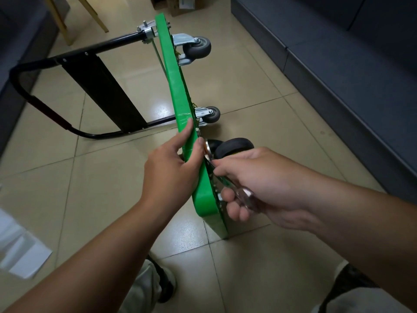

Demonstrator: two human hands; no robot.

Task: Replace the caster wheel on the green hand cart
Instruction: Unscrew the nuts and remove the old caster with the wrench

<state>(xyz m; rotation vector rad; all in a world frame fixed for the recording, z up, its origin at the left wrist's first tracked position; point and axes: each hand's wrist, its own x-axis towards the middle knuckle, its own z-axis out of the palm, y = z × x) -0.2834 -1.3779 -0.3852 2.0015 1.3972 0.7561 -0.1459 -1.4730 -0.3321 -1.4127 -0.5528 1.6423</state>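
So the green hand cart (178, 86) is tipped up on its edge on the tiled floor (259, 86), with its handle (45, 64) sticking out to the left. The left hand (171, 168) has its grip clamped over the deck's top edge. The right hand (259, 179) has its grip wrapped round a clear-handled tool (246, 195), tip at the mount of the nearest black caster wheel (234, 146).

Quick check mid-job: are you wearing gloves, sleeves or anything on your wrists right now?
No gloves: the left hand and right hand are bare. The left forearm and right forearm are bare too, no sleeve in view. No watch, band or ring shows on the visible wrists and fingers.
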